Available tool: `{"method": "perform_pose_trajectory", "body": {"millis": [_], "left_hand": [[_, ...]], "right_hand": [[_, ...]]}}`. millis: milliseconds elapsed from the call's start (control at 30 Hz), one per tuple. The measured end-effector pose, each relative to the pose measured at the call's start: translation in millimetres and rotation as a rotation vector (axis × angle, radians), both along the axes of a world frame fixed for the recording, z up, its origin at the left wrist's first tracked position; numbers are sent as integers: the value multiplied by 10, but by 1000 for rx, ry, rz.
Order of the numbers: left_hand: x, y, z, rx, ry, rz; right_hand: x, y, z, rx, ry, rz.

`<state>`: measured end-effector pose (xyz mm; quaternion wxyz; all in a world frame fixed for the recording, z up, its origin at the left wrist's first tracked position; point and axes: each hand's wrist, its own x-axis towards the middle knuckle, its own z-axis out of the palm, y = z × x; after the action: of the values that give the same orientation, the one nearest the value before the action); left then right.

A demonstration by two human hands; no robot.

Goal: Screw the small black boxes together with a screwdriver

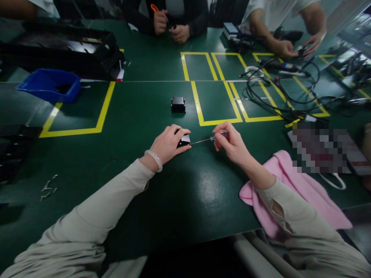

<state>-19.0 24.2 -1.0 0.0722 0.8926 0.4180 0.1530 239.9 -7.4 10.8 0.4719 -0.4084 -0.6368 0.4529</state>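
My left hand [168,143] is closed around a small black block-shaped part [183,141] on the green table, its fingers over the top and the thumb along the near side. Part of that block is hidden under the fingers. In my right hand [230,141] is a screwdriver [213,138] with a purplish, partly clear handle, pinched between thumb and fingers. Its thin shaft points left, and the tip meets the block's right side near my left thumb. A second black block [178,104] stands just beyond my left hand, touched by neither hand.
Far left are a blue bin [52,83] and a long black tray [63,50]. Small metal pieces [48,188] lie at left. Tangled black cables [278,88] spread at right, above a pink cloth [290,193] under my right forearm. Two people work across the table [139,216].
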Motion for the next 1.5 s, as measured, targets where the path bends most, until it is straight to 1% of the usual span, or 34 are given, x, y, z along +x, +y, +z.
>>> {"method": "perform_pose_trajectory", "body": {"millis": [200, 400, 567, 633, 800, 967, 1167, 1367, 1500], "left_hand": [[1, 1, 4, -3, 8, 5], [-3, 3, -1, 2, 1, 0], [-1, 3, 3, -3, -4, 0], [-2, 5, -1, 5, 0, -1], [-6, 13, -16, 11, 3, -10], [-4, 13, -7, 4, 3, -11], [-6, 13, -6, 6, 7, -15], [-10, 15, -11, 9, 3, -14], [-8, 15, -10, 9, -5, -14]], "right_hand": [[6, -8, 33, -6, -106, -20], [7, -7, 16, 10, -57, -12], [10, -15, 34, 25, -141, -30], [13, -7, 31, 10, -128, -18], [10, 17, 17, -30, -18, 4], [6, 6, 22, -19, -100, -53], [-9, -4, 21, -6, -26, -16], [-13, -9, 15, -20, -90, -78], [-8, -10, 27, -25, -81, -45]]}}
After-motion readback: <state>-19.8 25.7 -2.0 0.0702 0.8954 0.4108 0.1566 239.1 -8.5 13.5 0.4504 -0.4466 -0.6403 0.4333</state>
